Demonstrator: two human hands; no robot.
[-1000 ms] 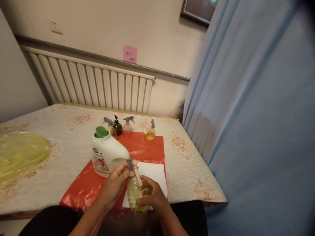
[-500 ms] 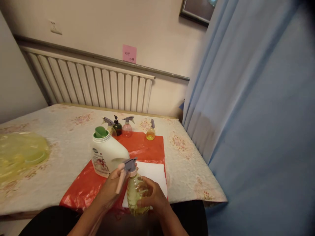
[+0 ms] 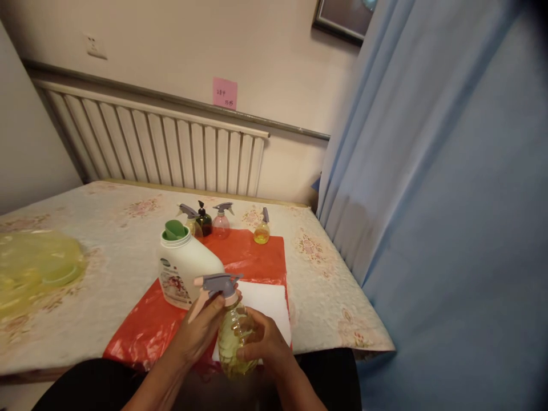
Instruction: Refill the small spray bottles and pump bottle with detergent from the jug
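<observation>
A yellow-green clear spray bottle [image 3: 233, 348] is held upright between my hands, close to the table's front edge. My left hand [image 3: 208, 319] is closed at its neck, just under the grey and peach trigger head [image 3: 218, 283]; some of those fingers are hidden behind the bottle. From the right, my right hand [image 3: 268, 342] wraps round the body of the bottle. Behind my left hand stands a big white jug [image 3: 188, 268] with a green cap or scoop [image 3: 175, 230] in its mouth. Under and behind the bottle lies a white pad [image 3: 268, 308].
A red plastic sheet [image 3: 257, 257] covers part of the flowered tablecloth [image 3: 120, 245]. Along its back edge stand a dark pump bottle [image 3: 204, 224], a pink spray bottle [image 3: 221, 225] and yellowish spray bottles [image 3: 262, 233]. Yellow plastic [image 3: 38, 262] lies at left; a blue curtain [image 3: 428, 200] hangs at right.
The trigger head has turned on the bottle, its nozzle now pointing further left. My left hand has shifted with it, while my right hand stays on the bottle body.
</observation>
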